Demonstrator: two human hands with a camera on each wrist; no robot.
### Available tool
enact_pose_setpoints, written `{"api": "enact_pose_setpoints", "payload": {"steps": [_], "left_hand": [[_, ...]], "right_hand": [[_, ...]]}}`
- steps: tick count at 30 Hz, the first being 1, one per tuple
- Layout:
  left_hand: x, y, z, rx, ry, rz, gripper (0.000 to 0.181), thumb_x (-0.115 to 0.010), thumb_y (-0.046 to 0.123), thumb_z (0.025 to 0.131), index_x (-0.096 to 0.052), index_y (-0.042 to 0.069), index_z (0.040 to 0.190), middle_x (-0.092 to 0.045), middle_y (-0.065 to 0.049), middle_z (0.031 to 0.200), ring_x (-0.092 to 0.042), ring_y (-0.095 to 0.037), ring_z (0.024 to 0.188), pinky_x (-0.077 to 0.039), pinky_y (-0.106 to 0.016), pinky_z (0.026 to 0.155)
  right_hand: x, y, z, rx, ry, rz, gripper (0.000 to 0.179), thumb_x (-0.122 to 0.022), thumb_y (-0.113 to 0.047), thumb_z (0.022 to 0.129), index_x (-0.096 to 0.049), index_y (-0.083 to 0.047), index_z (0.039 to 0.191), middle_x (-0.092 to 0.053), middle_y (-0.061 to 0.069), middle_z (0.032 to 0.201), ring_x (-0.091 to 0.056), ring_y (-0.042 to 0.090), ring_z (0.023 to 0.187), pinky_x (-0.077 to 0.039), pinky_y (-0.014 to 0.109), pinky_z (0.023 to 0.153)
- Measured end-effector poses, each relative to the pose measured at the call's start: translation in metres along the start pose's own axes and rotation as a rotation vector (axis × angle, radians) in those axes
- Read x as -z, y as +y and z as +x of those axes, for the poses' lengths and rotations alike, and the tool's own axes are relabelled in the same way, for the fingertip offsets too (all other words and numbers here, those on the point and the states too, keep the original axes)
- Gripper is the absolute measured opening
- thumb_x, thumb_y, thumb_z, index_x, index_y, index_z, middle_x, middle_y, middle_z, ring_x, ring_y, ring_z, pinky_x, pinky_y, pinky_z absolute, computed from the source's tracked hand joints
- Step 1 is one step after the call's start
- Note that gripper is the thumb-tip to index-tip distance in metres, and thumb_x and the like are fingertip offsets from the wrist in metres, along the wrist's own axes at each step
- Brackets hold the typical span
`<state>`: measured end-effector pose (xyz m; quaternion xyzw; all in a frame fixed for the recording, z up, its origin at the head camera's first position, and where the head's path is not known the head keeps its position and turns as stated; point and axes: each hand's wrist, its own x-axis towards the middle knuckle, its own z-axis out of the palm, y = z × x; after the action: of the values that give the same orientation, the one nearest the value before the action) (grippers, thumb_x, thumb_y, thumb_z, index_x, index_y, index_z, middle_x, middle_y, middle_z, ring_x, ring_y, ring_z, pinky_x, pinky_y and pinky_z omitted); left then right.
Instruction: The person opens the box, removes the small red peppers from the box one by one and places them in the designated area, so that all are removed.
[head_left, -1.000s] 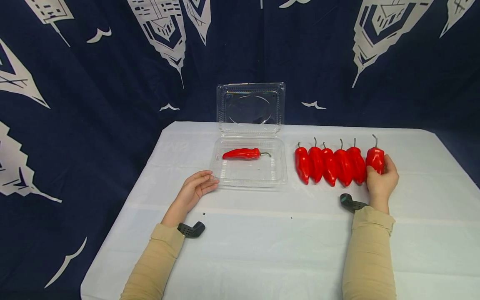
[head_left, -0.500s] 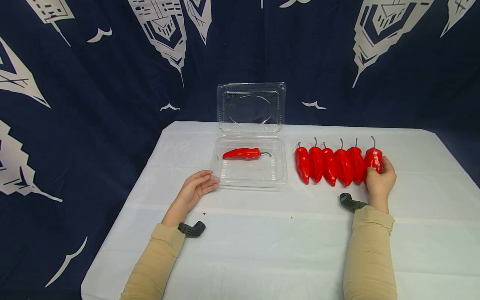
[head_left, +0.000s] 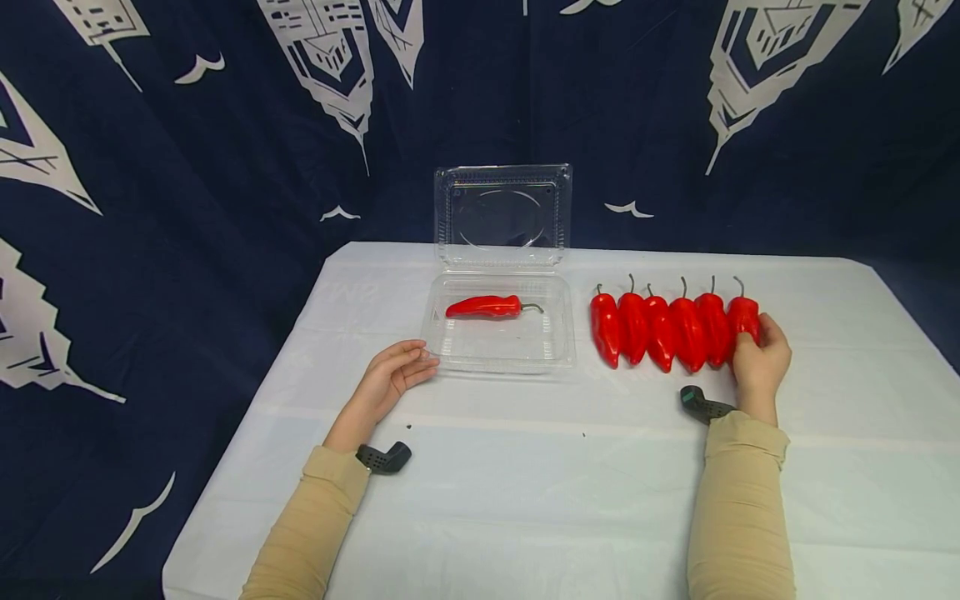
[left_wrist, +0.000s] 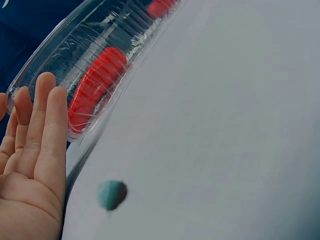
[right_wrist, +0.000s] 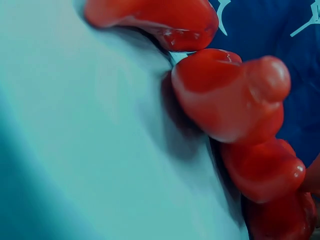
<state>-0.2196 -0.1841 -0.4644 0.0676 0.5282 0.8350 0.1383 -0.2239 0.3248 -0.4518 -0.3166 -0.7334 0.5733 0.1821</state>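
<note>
A clear plastic clamshell box (head_left: 498,365) stands with its lid (head_left: 501,212) raised at the back. One red pepper (head_left: 483,307) lies crosswise in its base, stem to the right. At the box's front left corner my left hand (head_left: 386,379) has its fingers extended against or close beside the wall; in the left wrist view the fingers (left_wrist: 56,130) look straight. To the right, several red peppers (head_left: 660,333) lie side by side, stems pointing away. My right hand (head_left: 761,362) grips the rightmost pepper (head_left: 742,315), thumb in front, its lower end hidden. Only a sliver of this hand shows in the right wrist view.
White cloth covers the table (head_left: 555,500). A navy curtain (head_left: 525,108) with pale building prints hangs behind it. Dark wrist cameras sit on both arms, the left camera (head_left: 384,458) near a small dark speck (head_left: 408,427) on the cloth.
My right hand has moved slightly left, bringing the rightmost pepper close against the row. That pepper's stem sits lower and further left. My left hand and the box have stayed put.
</note>
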Motion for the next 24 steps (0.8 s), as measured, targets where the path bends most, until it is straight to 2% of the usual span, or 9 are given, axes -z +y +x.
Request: {"api": "enact_pose_setpoints", "payload": {"steps": [8,15,24], "left_hand": [[0.0004,0.001,-0.0002,-0.001,-0.005,-0.002,0.021,-0.04,-0.002,0.098,-0.045,-0.011,0.117,-0.063,-0.005,0.091,-0.067,-0.019,0.092,-0.053,-0.034,0.088],[0.0007,0.0008,-0.0003,0.007,0.001,-0.002,0.022,-0.04,-0.001,0.097,-0.044,-0.011,0.117,-0.063,-0.005,0.092,-0.067,-0.019,0.092,-0.053,-0.034,0.088],[0.0008,0.0009,-0.0003,0.008,-0.008,-0.005,0.018,-0.043,0.0,0.097,-0.049,-0.005,0.113,-0.063,-0.005,0.092,-0.066,-0.02,0.092,-0.052,-0.035,0.089]], "right_hand": [[0.0001,0.0019,-0.0011,-0.009,-0.017,-0.038,0.052,-0.037,-0.017,0.097,-0.027,-0.02,0.148,-0.028,0.003,0.151,-0.029,0.018,0.136,-0.032,0.029,0.108],[-0.0011,0.003,0.0026,-0.013,0.037,-0.054,0.051,-0.043,-0.02,0.097,-0.032,-0.022,0.146,-0.035,0.006,0.147,-0.04,0.017,0.127,-0.041,0.028,0.101],[-0.0019,0.0042,0.0057,0.038,0.093,-0.067,0.047,-0.043,-0.019,0.096,-0.04,-0.013,0.142,-0.041,0.008,0.144,-0.04,0.016,0.128,-0.035,0.022,0.105]]}}
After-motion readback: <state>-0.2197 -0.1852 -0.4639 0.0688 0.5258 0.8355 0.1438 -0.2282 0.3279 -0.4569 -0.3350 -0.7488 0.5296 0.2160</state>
